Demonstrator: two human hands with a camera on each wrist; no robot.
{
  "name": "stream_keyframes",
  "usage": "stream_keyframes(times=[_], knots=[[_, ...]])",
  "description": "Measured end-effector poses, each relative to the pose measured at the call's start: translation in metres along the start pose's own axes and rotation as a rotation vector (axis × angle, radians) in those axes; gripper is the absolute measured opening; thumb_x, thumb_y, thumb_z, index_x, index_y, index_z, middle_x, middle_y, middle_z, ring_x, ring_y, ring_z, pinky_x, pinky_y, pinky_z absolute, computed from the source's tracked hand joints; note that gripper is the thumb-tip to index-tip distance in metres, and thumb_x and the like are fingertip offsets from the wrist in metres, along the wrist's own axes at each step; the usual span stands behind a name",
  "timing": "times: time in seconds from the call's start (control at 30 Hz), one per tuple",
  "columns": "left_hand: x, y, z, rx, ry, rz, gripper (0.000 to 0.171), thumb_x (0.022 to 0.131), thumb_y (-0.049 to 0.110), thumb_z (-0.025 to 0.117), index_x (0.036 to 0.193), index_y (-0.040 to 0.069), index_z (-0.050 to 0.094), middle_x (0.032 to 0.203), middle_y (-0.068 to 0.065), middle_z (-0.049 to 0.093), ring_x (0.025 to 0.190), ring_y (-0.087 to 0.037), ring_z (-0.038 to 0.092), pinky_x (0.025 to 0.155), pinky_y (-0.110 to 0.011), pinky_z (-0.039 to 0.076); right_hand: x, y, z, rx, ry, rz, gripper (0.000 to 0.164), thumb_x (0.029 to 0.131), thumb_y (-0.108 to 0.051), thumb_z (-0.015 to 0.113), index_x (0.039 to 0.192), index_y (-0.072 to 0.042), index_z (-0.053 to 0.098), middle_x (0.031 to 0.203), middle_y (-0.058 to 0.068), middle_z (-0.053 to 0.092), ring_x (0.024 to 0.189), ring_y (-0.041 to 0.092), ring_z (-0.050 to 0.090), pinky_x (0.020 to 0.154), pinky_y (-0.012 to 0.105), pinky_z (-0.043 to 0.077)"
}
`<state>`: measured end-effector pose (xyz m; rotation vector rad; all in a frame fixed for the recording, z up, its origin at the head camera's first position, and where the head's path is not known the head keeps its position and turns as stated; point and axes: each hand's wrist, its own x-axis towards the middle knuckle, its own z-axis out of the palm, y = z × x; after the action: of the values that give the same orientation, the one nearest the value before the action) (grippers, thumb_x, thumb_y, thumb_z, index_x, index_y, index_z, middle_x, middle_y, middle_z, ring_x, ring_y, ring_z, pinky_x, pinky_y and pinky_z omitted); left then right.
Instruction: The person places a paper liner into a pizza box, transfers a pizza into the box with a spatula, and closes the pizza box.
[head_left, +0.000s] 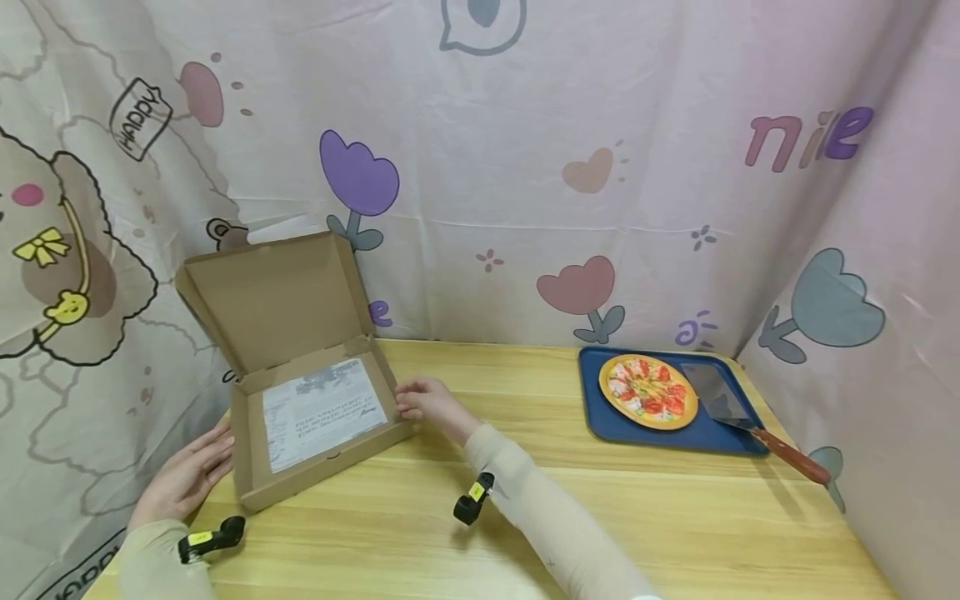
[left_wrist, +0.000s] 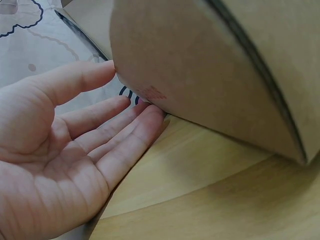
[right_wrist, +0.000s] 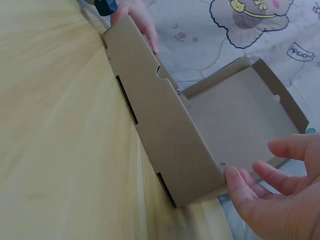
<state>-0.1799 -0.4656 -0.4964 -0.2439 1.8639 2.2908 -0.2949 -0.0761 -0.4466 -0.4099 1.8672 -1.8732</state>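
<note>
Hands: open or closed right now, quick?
Left hand: open, at the left side of the box.
Right hand: open, at its right side.

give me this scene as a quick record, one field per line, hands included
box: cardboard, on the table, lid raised
inside box: printed sheet
left hand: at the box's left side
right hand: at the box's right side
tray: blue, to the right of the box
pizza: on the tray
spatula: beside the pizza, handle past the tray's edge
</note>
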Motion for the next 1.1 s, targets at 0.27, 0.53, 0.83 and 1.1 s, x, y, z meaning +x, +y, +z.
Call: stream_keyframes(times=[0.27,0.53,0.83,1.1], knots=[[-0.001,0.002,0.003,0.015,0.042,-0.046,0.084,0.103,0.023,0.049,0.151,0.016,-0.020,0.154,0.014,-0.028,0.094,0.025,0.046,0.081,-0.006,0.048,-0.015,0.009,-0.017,0.014,-0.034,-0.032,0.035,0.096,-0.008,0.056,0.126,0.010,0.053,0.127,0.029,0.057,0.112,0.038,0.062,0.096,0.037,0.055],[-0.001,0.001,0.002,0.046,0.062,-0.080,0.083,0.103,0.031,0.048,0.152,0.021,-0.019,0.155,0.015,-0.027,0.129,0.023,0.021,0.081,-0.003,0.046,-0.037,0.017,-0.042,0.012,-0.050,-0.032,0.039,0.097,-0.009,0.055,0.130,0.011,0.049,0.133,0.031,0.051,0.119,0.044,0.056,0.105,0.047,0.047],[0.002,0.000,0.000,0.048,0.061,-0.082,0.084,0.103,0.032,0.048,0.151,0.021,-0.019,0.155,0.015,-0.027,0.142,0.011,-0.005,0.081,-0.002,0.045,-0.063,0.020,-0.069,0.037,-0.060,-0.032,0.043,0.099,-0.013,0.052,0.135,0.010,0.045,0.137,0.033,0.046,0.123,0.045,0.052,0.106,0.045,0.047],[0.004,0.001,-0.001,0.060,0.057,-0.071,0.084,0.103,0.032,0.048,0.152,0.021,-0.019,0.155,0.014,-0.027,0.125,0.025,0.023,0.082,-0.003,0.046,-0.081,0.019,-0.092,0.053,-0.052,-0.049,0.045,0.101,-0.013,0.049,0.136,0.013,0.041,0.137,0.036,0.044,0.124,0.046,0.051,0.106,0.047,0.046]])
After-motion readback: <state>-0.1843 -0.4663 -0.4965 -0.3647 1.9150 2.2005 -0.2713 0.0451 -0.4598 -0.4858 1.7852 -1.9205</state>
